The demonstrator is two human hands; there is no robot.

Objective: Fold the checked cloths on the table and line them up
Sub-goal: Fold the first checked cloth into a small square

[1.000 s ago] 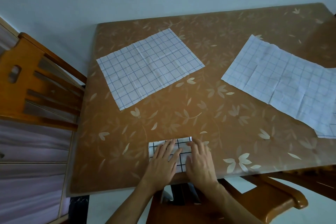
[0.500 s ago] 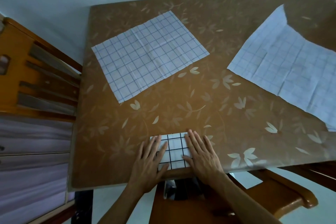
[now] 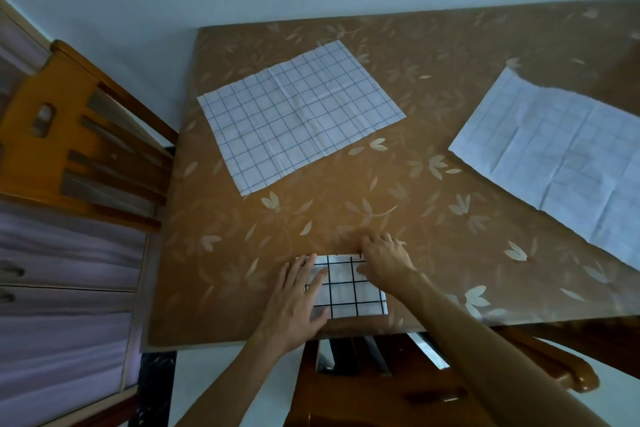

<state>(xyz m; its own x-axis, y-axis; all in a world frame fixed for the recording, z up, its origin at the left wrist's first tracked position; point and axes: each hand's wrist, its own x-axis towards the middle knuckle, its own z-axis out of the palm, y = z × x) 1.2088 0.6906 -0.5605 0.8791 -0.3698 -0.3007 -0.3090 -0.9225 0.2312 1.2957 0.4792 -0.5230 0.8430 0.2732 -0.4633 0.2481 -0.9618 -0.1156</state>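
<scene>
Folded cloth (image 3: 349, 288) (white, bold black checks) lies at the near edge of the desk (image 3: 450, 253), just in front of the person; left hand (image 3: 298, 302) rests flat on its left part, fingers straight and spread, palm down, gripping nothing; right hand (image 3: 384, 260) sits at the cloth's far right corner, fingers bent down over the far edge, fingertips on the desk just beyond it; whether they pinch the cloth cannot be told from this view. Second cloth (image 3: 298, 114) (white, thin blue checks) lies spread open and flat on the far left part of the desk, well apart from the folded one, creases showing across it. Third cloth (image 3: 561, 156) (pale, faint checks, creased) lies spread open at the right side of the desk and runs out of view at the right edge. Desk cover is brown with a pale leaf pattern. Wooden chair (image 3: 79, 149) stands at the desk's left side; another chair (image 3: 398, 385) is at the near edge, below the arms.
</scene>
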